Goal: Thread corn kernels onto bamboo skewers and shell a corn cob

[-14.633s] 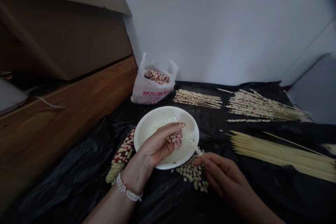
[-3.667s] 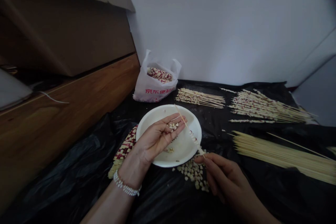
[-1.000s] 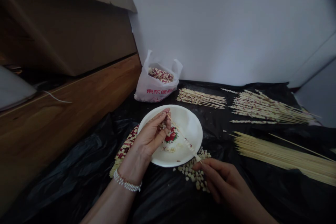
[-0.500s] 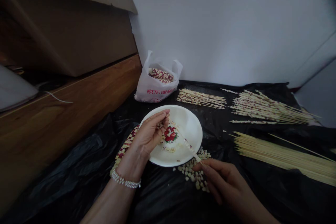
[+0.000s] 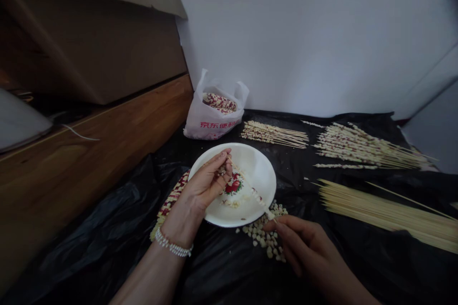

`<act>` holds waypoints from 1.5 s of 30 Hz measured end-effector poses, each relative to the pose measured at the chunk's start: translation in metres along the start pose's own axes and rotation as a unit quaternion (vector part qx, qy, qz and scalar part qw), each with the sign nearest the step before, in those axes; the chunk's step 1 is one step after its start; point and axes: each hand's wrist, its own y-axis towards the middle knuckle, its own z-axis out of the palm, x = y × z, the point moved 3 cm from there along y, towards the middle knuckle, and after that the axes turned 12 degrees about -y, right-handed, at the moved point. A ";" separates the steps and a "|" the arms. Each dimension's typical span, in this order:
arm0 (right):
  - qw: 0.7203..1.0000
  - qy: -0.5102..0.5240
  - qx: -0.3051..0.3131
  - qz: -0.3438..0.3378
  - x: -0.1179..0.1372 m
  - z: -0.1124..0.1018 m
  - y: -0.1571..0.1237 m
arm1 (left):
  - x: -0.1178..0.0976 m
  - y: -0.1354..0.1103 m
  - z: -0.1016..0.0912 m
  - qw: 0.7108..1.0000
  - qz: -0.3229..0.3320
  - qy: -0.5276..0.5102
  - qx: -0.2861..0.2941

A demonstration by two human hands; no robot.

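A bamboo skewer (image 5: pixel 250 188) sits pinched in the right hand's (image 5: pixel 304 243) grip, near a bag (image 5: pixel 205 121) printed 京东便利.

White plastic carrier bag (image 5: pixel 207 124) with red characters, holding a mottled red-and-cream corn cob (image 5: pixel 219 101). To its right, on crumpled black plastic sheeting (image 5: pixel 89 243), lay a small bundle of kernel-threaded bamboo skewers (image 5: pixel 275 134), a larger such bundle (image 5: pixel 365 151) and a pile of bare bamboo skewers (image 5: pixel 382 214). A varnished wooden board (image 5: pixel 71 176) ran along the left, beneath a brown cardboard panel (image 5: pixel 96 47), and a white wall (image 5: pixel 304 33) stood behind.
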 end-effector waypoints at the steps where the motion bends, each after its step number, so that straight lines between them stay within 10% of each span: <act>1: 1.000 0.000 -0.002 0.002 0.000 0.000 0.000 | 0.000 0.000 0.000 1.000 0.000 -0.005 -0.001; 45: 0.998 -0.014 -0.041 -0.053 -0.002 0.001 -0.001 | 0.026 -0.010 0.001 0.993 -0.100 0.029 0.058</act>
